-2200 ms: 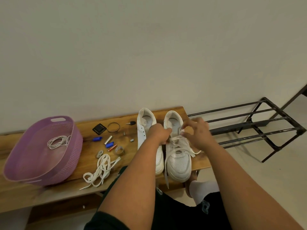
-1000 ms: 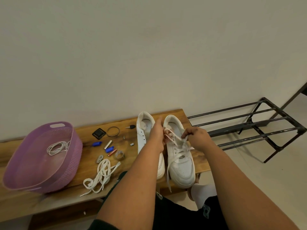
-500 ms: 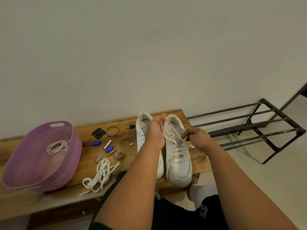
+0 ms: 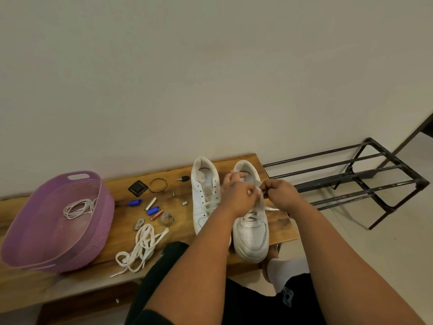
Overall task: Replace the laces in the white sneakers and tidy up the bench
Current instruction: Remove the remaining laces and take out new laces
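Two white sneakers stand side by side, toes toward the camera, at lower centre of the frame near the right end of the wooden tabletop (image 4: 121, 227). Over the right sneaker (image 4: 251, 227) the left hand (image 4: 237, 195) and the right hand (image 4: 280, 194) meet, each pinching a white lace (image 4: 259, 200) at the upper eyelets. The left sneaker (image 4: 204, 198) shows bare eyelets.

The right sneaker's toe overhangs the tabletop's near edge, so a hard tug could tip it to the floor. An uneven pull could also leave one lace end too short to tie.

Left of the shoes lies one loose bundle of flat white laces (image 4: 140, 248), its ends trailing to the edge where a forearm could sweep them off. About a dozen small oddments are scattered above it, among them a black square (image 4: 138, 188), a braided ring (image 4: 158, 185) and two blue pieces (image 4: 135, 202). One purple basket (image 4: 32, 233) at lower left holds one coil of thin cord (image 4: 78, 208). One black metal rack (image 4: 351, 181) stands at right.
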